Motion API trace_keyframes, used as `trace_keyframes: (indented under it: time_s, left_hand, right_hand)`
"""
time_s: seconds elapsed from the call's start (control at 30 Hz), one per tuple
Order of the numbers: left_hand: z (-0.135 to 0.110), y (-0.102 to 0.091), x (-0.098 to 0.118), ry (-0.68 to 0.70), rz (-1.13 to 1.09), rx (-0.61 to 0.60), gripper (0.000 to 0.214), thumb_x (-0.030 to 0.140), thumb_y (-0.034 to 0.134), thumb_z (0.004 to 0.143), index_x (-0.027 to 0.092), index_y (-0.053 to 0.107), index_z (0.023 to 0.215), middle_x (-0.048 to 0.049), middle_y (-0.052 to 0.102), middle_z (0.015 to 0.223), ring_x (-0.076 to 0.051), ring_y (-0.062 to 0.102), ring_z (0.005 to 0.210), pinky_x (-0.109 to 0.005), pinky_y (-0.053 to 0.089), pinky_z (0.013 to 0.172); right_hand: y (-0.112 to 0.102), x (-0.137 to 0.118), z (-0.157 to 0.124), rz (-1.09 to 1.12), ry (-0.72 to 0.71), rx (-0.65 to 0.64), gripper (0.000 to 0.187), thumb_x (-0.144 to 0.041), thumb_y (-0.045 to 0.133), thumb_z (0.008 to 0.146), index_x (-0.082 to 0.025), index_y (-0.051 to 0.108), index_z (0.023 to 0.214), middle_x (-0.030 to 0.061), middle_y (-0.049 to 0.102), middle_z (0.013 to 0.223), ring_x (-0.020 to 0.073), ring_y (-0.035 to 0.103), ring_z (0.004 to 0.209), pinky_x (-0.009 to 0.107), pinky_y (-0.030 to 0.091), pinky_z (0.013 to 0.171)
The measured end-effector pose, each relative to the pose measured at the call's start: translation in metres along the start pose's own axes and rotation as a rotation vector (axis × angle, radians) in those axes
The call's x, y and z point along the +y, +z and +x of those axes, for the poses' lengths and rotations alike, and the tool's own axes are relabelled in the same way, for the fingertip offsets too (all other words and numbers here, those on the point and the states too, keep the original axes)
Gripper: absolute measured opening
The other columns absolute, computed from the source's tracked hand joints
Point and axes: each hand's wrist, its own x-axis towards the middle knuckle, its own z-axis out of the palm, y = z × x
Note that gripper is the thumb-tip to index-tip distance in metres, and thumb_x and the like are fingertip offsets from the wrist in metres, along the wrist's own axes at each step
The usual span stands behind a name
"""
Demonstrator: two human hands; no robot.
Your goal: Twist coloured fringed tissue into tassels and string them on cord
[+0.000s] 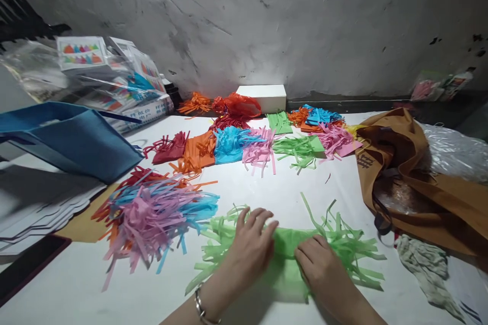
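A sheet of light green tissue paper [285,244], cut into fringe at both ends, lies in front of me with a darker fold across its middle. My left hand [251,244] rests over its left half, fingers bent and apart; the thumb is mostly hidden. On the right half, my right hand [322,266] has its fingers curled together at the paper's folded middle, pinching it. Left of my hands is a loose pile of pink fringed tissue paper [148,218], with blue and orange-red strips under it.
Fringed tissue bundles, such as a blue one [232,143] and an orange one [200,150], line the table's back beside a white box [263,97]. A blue bag [68,137] and a phone [32,266] are left. At right are a brown bag [392,147] and crumpled cloth [425,269].
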Motion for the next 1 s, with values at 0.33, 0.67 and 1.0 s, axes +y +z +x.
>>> trace_keyframes:
  time_s: [0.33,0.67,1.0]
  left_hand:
    - [-0.027,0.029,-0.002,0.367,0.057,0.061,0.015,0.012,0.062,0.094,0.021,0.058,0.082,0.0016,0.064,0.08,-0.018,0.053,0.079,-0.042,0.031,0.1]
    - [-0.016,0.034,-0.005,-0.069,0.105,-0.008,0.025,0.015,0.056,0.094,0.019,0.065,0.071,-0.0035,0.068,0.072,-0.025,0.061,0.075,-0.048,0.037,0.083]
    - [-0.013,0.034,0.001,-0.114,0.112,0.005,0.019,0.012,0.059,0.09,0.019,0.063,0.073,-0.0036,0.066,0.075,-0.026,0.061,0.078,-0.051,0.042,0.086]
  right_hand:
    - [-0.001,-0.004,-0.004,0.12,0.041,-0.04,0.028,-0.005,0.039,0.098,-0.02,0.061,0.091,0.0016,0.06,0.083,0.0201,0.053,0.081,0.039,0.033,0.095]
    - [0.008,0.009,0.002,-0.119,0.262,-0.062,0.02,-0.013,0.053,0.092,-0.022,0.056,0.074,0.0026,0.058,0.078,0.0241,0.053,0.079,0.046,0.034,0.089]
    - [0.006,0.0,0.013,0.064,0.004,-0.012,0.025,-0.006,0.042,0.097,-0.02,0.057,0.083,0.0016,0.059,0.081,0.0194,0.053,0.08,0.04,0.034,0.094]
